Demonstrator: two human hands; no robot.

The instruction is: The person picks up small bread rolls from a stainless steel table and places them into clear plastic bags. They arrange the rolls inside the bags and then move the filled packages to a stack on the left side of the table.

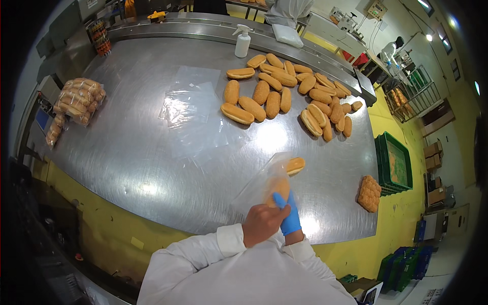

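Observation:
My left hand (265, 224), bare, has its fingers closed on a clear plastic bag (253, 187) just in front of me. Beside it, my right hand (290, 217) wears a blue glove and grips an elongated bread roll (279, 189). Part of that roll looks hazy through the film; whether it lies wholly inside the bag cannot be told. Past the bag's far end a split roll (296, 166) lies on the steel table, partly covered by the film. Farther off, several loose rolls (273, 105) are spread over the tabletop. Flat clear bags (192, 106) lie to their left.
The metal table (126, 160) also bears filled roll bags (79, 100) at left, a white spray bottle (242, 44) at the back and a clustered bread piece (369, 193) at right. A green crate (394, 162) stands beyond the right edge. A person (390, 53) works in the background.

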